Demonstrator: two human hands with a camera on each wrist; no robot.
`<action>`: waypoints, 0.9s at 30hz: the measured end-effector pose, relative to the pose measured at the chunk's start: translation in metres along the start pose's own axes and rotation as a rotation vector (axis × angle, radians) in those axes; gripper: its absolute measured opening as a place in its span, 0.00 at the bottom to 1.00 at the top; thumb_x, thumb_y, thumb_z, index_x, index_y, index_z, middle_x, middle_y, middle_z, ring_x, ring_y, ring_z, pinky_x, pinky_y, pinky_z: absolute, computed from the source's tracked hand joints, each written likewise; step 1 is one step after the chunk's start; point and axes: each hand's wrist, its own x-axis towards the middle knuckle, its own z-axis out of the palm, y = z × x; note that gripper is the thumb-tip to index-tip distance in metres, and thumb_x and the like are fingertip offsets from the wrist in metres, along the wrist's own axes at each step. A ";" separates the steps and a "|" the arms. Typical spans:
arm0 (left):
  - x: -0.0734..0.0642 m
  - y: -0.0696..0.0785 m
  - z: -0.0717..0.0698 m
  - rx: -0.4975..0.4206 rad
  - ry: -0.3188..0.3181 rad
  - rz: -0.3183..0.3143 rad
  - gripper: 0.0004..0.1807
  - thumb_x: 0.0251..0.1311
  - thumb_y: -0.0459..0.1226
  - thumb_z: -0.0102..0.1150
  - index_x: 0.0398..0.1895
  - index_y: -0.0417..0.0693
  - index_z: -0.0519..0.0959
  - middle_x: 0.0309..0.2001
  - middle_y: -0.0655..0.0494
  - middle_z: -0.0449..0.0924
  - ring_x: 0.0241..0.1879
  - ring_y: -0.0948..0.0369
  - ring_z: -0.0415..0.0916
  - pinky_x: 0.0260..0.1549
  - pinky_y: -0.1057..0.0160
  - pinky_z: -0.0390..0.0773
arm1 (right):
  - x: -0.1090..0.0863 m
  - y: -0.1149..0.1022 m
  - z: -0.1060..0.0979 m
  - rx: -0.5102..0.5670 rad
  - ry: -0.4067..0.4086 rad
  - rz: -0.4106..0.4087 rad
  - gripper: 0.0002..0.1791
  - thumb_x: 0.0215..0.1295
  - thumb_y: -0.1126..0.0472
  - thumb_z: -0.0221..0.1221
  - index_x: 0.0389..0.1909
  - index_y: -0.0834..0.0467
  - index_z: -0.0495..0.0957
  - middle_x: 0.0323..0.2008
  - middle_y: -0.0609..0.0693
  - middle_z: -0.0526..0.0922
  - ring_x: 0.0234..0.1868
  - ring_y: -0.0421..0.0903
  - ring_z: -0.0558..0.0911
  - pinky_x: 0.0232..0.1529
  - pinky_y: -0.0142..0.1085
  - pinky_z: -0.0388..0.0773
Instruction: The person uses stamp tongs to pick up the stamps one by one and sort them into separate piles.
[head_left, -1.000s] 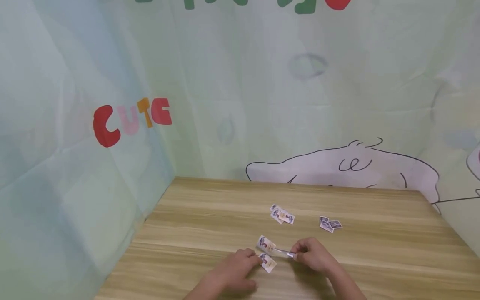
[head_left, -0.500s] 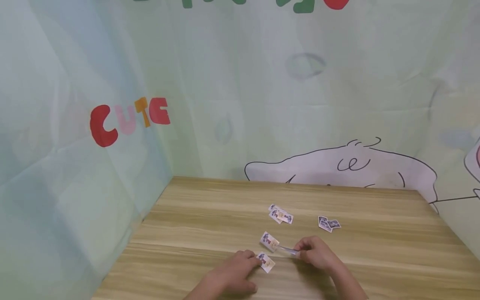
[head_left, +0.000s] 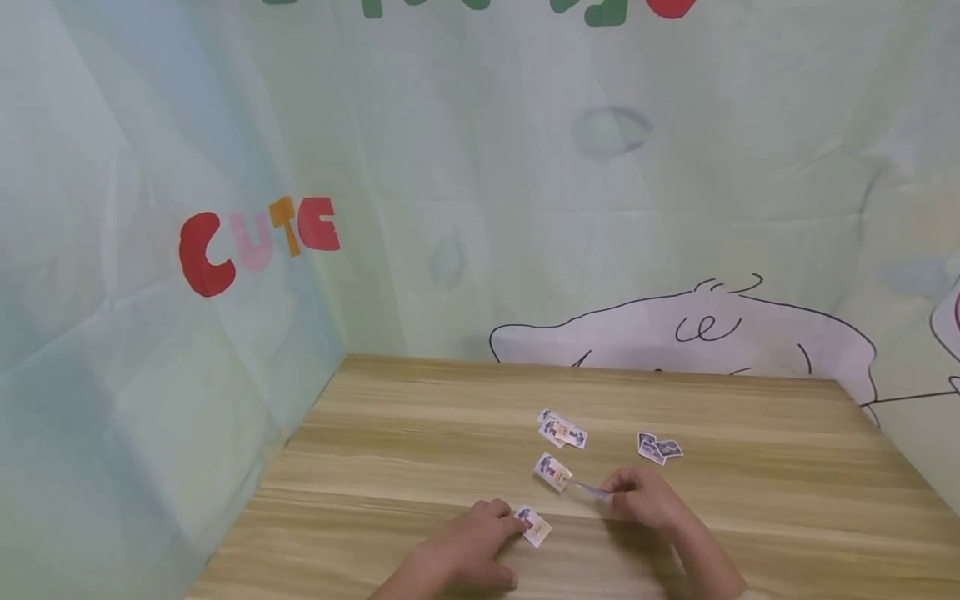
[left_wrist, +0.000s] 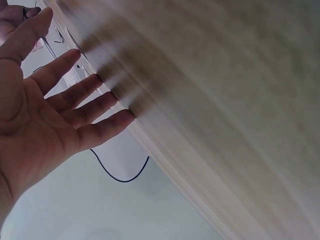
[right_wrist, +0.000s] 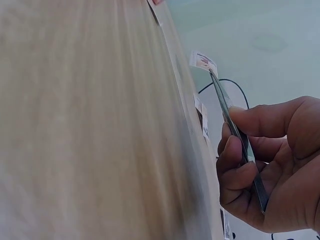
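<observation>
In the head view, my right hand grips metal tweezers, whose tips pinch the edge of a small white-bordered, stamp-like picture paper. In the right wrist view that same paper is held up off the wood, with the thumb and curled fingers round the tweezers. My left hand rests on the table, its index fingertip on a similar picture paper lying flat. From the left wrist view, the left hand has its fingers extended, with tips at the table surface.
Several overlapping picture papers lie farther back on the wooden table. A second group of darker picture papers lies to their right. A printed cloth hangs behind the table and along its left side.
My right hand has moved to the right and away from me, carrying the paper in the tweezers farther from the one under my left finger. My left hand stays put.
</observation>
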 end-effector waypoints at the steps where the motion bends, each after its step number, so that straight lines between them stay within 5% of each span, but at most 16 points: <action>1: 0.000 0.000 0.000 -0.002 -0.002 -0.001 0.34 0.39 0.46 0.68 0.57 0.55 0.75 0.49 0.62 0.70 0.45 0.64 0.67 0.46 0.63 0.72 | 0.001 0.000 0.000 -0.006 0.014 0.005 0.07 0.48 0.71 0.59 0.32 0.67 0.78 0.27 0.51 0.76 0.29 0.47 0.72 0.31 0.38 0.70; 13: -0.001 0.003 0.001 0.034 0.004 0.077 0.34 0.39 0.49 0.69 0.55 0.55 0.75 0.57 0.56 0.69 0.55 0.57 0.66 0.54 0.59 0.68 | 0.013 0.008 -0.011 -0.014 0.038 -0.014 0.08 0.48 0.73 0.59 0.31 0.70 0.78 0.23 0.50 0.75 0.24 0.46 0.70 0.25 0.35 0.69; 27: 0.002 0.004 0.002 -0.023 -0.042 0.046 0.33 0.41 0.47 0.68 0.57 0.55 0.74 0.58 0.56 0.68 0.57 0.59 0.64 0.53 0.60 0.68 | 0.031 0.012 -0.014 0.045 0.109 0.104 0.07 0.51 0.74 0.54 0.32 0.68 0.78 0.20 0.51 0.72 0.22 0.45 0.67 0.21 0.33 0.64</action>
